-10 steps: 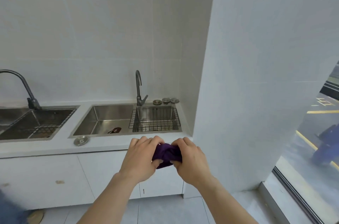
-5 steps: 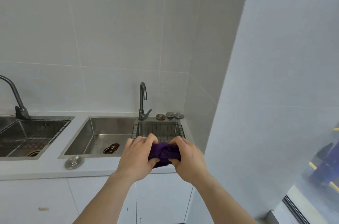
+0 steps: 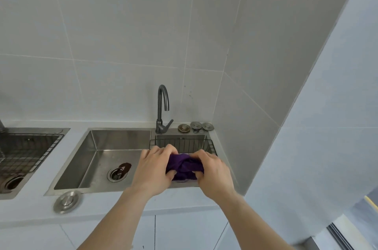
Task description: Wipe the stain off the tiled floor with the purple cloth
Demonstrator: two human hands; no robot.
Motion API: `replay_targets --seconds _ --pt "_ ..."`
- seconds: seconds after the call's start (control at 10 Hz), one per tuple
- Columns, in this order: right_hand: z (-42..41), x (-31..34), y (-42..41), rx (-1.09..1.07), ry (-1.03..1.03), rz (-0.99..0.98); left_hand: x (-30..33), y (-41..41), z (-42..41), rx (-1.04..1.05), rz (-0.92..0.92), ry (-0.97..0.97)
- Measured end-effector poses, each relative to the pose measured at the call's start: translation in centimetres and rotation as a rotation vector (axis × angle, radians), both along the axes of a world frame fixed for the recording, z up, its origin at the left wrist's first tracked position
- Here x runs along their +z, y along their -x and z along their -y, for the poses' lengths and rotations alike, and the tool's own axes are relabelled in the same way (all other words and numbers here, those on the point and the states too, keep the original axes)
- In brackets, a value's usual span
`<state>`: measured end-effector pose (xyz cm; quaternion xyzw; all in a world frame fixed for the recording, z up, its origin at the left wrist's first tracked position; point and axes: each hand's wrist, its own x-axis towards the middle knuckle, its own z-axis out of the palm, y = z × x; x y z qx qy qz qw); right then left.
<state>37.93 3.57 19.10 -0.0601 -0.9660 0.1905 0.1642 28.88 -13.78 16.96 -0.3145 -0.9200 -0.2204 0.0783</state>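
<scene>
The purple cloth (image 3: 184,166) is bunched into a wad between both hands, held over the right part of the steel sink (image 3: 98,159). My left hand (image 3: 152,170) grips its left side and my right hand (image 3: 212,172) grips its right side, fingers curled into the fabric. The tiled floor and its stain are out of view.
A dark faucet (image 3: 162,106) stands behind the sink, with a wire basket (image 3: 184,144) under my hands. Three metal drain plugs (image 3: 195,127) sit by the wall corner, another plug (image 3: 66,201) on the counter front. A second sink (image 3: 22,155) lies left. A white wall (image 3: 317,127) rises right.
I have stepped closer to the counter and the view has tilted up. Both hands, still gripping the cloth, now sit over the sink instead of in front of the cabinet.
</scene>
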Motion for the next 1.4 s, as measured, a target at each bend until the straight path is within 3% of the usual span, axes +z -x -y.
replay_targets --seconds 0.3,0.5,0.7,0.9,1.0,1.1,1.4 --pt "-6.6 -7.8 14.7 -0.039 0.094 0.08 -7.7 12.5 -5.1 0.032 0.119 0.1" --pt "-11.6 -13.9 24.3 -0.014 0.117 0.242 -12.7 21.2 -10.2 0.084 0.246 0.176" --pt "-14.4 -19.9 29.9 0.028 0.013 0.388 -18.1 26.2 -12.9 0.121 0.368 0.305" --pt "-16.0 -24.9 30.8 0.064 -0.082 0.628 -22.1 27.6 -12.9 0.208 0.529 0.41" --pt "-16.7 -26.2 30.3 0.07 -0.054 0.729 -23.4 28.1 -13.1 0.146 0.595 0.466" --pt "-16.9 -26.6 30.0 0.057 -0.031 0.75 -23.7 28.3 -13.2 0.112 0.642 0.497" --pt "-15.3 -21.7 28.9 -0.001 0.043 0.651 -18.7 26.4 -11.2 0.124 0.491 0.403"
